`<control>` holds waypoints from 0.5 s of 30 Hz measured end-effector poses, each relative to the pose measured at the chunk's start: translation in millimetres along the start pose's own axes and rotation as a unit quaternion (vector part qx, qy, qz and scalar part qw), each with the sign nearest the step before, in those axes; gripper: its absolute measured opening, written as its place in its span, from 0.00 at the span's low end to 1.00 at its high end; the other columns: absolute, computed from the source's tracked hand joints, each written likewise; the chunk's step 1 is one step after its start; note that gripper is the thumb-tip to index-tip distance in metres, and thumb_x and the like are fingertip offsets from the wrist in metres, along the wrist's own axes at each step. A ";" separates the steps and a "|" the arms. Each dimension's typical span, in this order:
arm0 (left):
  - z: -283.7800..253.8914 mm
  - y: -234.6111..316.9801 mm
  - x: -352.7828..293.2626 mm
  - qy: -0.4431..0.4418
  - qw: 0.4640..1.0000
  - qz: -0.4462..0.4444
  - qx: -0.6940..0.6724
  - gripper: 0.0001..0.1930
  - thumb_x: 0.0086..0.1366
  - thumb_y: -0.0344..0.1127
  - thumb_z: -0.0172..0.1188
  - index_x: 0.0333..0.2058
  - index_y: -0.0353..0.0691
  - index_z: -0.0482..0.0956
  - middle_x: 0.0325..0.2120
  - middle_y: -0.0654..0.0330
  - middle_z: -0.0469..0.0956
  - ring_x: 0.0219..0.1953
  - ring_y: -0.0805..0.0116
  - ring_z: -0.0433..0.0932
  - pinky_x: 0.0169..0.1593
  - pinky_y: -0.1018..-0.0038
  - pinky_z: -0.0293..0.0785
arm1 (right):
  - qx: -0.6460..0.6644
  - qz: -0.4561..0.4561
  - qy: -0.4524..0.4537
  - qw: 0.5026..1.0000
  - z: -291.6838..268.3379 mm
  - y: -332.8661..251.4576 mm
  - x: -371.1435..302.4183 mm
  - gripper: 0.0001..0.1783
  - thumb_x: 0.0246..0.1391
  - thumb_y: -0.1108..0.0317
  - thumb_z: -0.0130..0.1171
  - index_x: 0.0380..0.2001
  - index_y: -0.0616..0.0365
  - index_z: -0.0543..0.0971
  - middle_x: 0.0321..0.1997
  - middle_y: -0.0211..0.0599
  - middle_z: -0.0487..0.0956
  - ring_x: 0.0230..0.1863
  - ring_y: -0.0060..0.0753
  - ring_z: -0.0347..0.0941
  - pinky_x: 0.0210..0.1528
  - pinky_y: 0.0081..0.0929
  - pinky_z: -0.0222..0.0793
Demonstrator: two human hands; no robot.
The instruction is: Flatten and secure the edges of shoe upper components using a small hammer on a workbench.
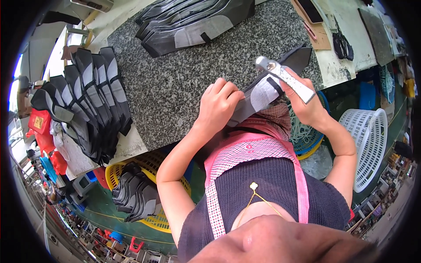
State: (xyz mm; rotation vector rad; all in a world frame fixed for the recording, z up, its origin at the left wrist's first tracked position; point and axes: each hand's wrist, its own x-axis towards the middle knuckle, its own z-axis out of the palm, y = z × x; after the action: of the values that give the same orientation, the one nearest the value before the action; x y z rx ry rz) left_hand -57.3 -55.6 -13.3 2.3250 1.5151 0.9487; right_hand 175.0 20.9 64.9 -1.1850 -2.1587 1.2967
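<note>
The left hand (220,103) is curling, grip unclear, against a black-grey piece (264,94) overhanging the desk's (162,96) near edge; the right hand (305,108) is gripping a hammer (287,79); a slipping piece could be exposing the left hand to misdirected blows; below, a blue basket (325,101) is holding pale cord (301,131), a yellow basket (149,162) stacked parts (136,193).
</note>
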 end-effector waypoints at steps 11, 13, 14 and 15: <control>-4.2 -2.3 25.7 -0.088 0.996 0.024 0.014 0.09 0.52 0.32 0.66 0.33 0.38 0.83 0.28 0.61 0.75 0.39 0.62 0.74 0.40 0.68 0.75 | -0.072 -0.018 -0.023 0.997 -5.3 20.6 5.3 0.08 0.59 0.70 0.50 0.38 0.64 0.69 0.25 0.59 0.76 0.34 0.68 0.74 0.34 0.56 0.68; -5.1 -2.8 25.4 -0.081 0.991 0.088 0.067 0.08 0.52 0.32 0.66 0.33 0.38 0.83 0.30 0.61 0.75 0.39 0.62 0.74 0.40 0.69 0.76 | -0.026 -0.038 0.000 0.999 -0.9 13.2 3.9 0.07 0.59 0.71 0.50 0.37 0.64 0.69 0.23 0.60 0.75 0.33 0.68 0.74 0.34 0.57 0.67; -7.7 -4.9 27.8 -0.074 0.993 0.083 0.045 0.09 0.52 0.32 0.67 0.33 0.38 0.83 0.31 0.62 0.77 0.39 0.63 0.74 0.39 0.69 0.75 | -0.060 -0.031 -0.062 0.996 2.8 17.4 2.1 0.07 0.59 0.72 0.50 0.38 0.64 0.69 0.23 0.60 0.75 0.32 0.68 0.74 0.34 0.57 0.68; -9.8 -6.7 26.9 -0.076 0.993 0.084 0.044 0.09 0.52 0.32 0.67 0.33 0.38 0.83 0.31 0.62 0.77 0.39 0.63 0.74 0.39 0.69 0.75 | -0.094 -0.024 -0.124 0.988 6.7 21.6 -0.1 0.07 0.59 0.72 0.50 0.38 0.65 0.69 0.23 0.60 0.75 0.31 0.68 0.75 0.34 0.57 0.68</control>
State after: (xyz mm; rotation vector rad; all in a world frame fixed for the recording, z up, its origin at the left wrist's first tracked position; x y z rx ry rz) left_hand -61.2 -30.6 1.7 2.5546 1.3460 0.7346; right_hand 180.9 22.1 43.1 -1.0802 -2.5198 1.3025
